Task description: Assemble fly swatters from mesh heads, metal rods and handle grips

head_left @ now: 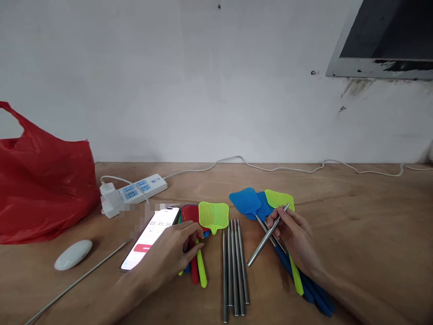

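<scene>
My right hand (pixel 294 232) pinches a silver metal rod (pixel 264 249), held slanting above the table. Under that hand lie blue fly swatters (pixel 246 202) and a yellow-green fly swatter (pixel 280 198), their handles fanned toward the lower right. My left hand (pixel 181 246) is over another pile, thumb and fingers apart; whether it touches the handles is hard to see. In that pile are a yellow-green fly swatter (pixel 214 215) and a red fly swatter (pixel 190 213), with blue parts partly hidden. Between the two piles, several metal rods (pixel 236 271) lie side by side.
A lit phone (pixel 152 237) showing a timer is by my left wrist. Behind it sits a white power strip (pixel 144 188) with a plug and cable. A white mouse-like object (pixel 73 255) and a red plastic bag (pixel 47 180) are at left. A cord (pixel 280 169) runs along the wall.
</scene>
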Available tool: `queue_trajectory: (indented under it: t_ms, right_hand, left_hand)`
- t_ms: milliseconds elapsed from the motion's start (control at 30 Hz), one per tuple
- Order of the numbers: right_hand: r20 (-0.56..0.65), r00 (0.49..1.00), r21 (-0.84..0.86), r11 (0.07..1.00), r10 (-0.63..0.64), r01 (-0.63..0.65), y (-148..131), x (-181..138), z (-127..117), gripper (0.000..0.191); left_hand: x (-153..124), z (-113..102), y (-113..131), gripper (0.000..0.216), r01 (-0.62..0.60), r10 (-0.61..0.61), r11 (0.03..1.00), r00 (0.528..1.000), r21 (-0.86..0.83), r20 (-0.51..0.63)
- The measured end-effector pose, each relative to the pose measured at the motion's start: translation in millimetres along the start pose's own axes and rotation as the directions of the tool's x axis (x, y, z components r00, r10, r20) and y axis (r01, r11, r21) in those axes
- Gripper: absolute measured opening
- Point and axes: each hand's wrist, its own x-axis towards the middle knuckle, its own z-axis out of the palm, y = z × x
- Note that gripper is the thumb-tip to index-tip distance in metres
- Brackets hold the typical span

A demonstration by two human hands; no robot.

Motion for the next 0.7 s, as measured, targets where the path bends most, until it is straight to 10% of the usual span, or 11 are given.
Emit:
queue_trajectory:
  t_ms: [400, 700]
  right_hand:
    - [0.151, 0.987, 0.044, 0.997, 0.052, -0.060, -3, -8, 5, 0.028]
    - [0.277, 0.960, -0.229, 0.973, 0.029, 0.036, 7, -19, 8, 0.022]
  left_hand:
    - [-8, -1, 23, 0.019, -0.111, 0.103, 0.973, 0.994, -0.204, -0.048]
    - [-12, 10, 28, 0.027, -0.018, 0.052, 0.964, 0.992, -0.265, 0.119]
